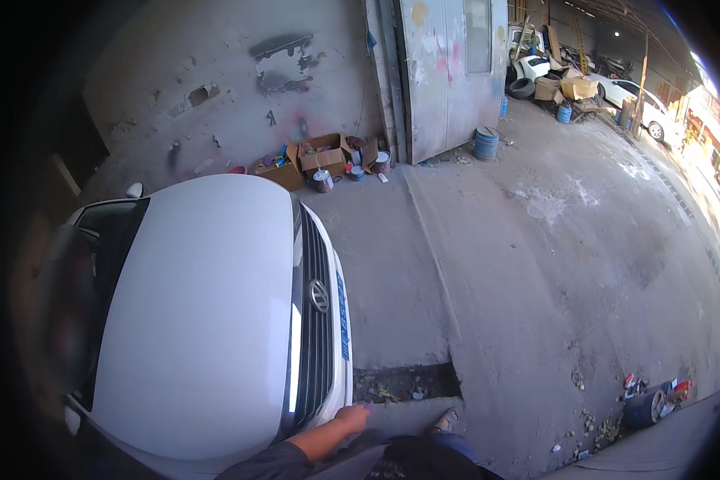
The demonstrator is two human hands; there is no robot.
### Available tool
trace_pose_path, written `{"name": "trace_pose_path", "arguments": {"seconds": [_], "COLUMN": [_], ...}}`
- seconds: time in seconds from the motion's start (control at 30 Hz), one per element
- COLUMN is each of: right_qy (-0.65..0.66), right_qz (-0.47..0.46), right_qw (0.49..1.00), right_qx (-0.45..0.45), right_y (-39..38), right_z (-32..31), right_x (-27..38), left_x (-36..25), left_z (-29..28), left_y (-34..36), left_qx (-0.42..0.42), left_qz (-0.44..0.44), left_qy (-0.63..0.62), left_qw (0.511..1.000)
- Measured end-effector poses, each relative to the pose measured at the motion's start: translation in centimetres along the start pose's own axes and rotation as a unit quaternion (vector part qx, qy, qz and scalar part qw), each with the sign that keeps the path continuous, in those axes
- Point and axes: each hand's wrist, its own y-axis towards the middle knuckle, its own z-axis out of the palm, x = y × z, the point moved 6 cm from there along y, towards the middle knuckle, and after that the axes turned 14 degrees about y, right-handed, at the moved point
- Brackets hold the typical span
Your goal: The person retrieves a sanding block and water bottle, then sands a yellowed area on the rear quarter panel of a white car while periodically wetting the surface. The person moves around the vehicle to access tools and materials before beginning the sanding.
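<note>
My left hand (352,418) is closed, low in front of me beside the front bumper of a white car (204,312). A small purple thing (368,406) shows at its fingertips, too small to name. From this view I cannot tell whether the hand touches the bumper. My right hand is out of view. The car's hood is down; its dark grille (316,320) and a blue plate (343,316) face right.
A debris-filled pit (408,384) lies in the floor past my hand, near my sandalled foot (446,420). Cardboard boxes (322,156) and paint cans (322,181) stand by the wall. A blue drum (486,144) is beside the metal door (448,88); a dark barrel (646,410) lies lower right.
</note>
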Motion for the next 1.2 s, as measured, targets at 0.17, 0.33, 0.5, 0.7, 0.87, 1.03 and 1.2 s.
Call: {"name": "trace_pose_path", "arguments": {"seconds": [0.17,0.33,0.5,0.7,0.87,1.03,1.2], "right_qy": [-0.012,0.067,-0.371,-0.497,-0.077,-0.29,-0.427], "right_qz": [0.035,0.063,-0.175,-0.306,-0.074,-0.1,-0.045], "right_qw": [0.995,0.992,0.911,0.812,0.994,0.946,0.897], "right_qx": [0.097,0.091,0.038,0.006,-0.014,0.106,0.102], "right_y": [8.9,20.1,28.0,32.5,28.0,37.2,55.2], "right_z": [-5.0,-10.1,-11.6,-10.3,5.2,11.7,6.8], "right_x": [4.3,9.5,22.1,44.6,69.2,77.2,79.2], "left_x": [0.7,4.2,9.8,18.0,27.7,34.8,40.3], "left_z": [-7.3,-13.7,-19.5,-35.6,-44.9,-47.7,-53.4], "left_y": [4.3,11.7,19.4,30.4,31.2,36.3,44.3], "left_qx": [-0.061,-0.105,-0.116,-0.201,-0.159,-0.117,-0.176], "left_qz": [-0.065,-0.096,-0.103,-0.063,-0.139,-0.216,-0.255], "left_qy": [-0.072,-0.126,-0.151,-0.123,-0.171,-0.193,-0.222], "left_qw": [0.993,0.982,0.976,0.97,0.962,0.95,0.925]}}
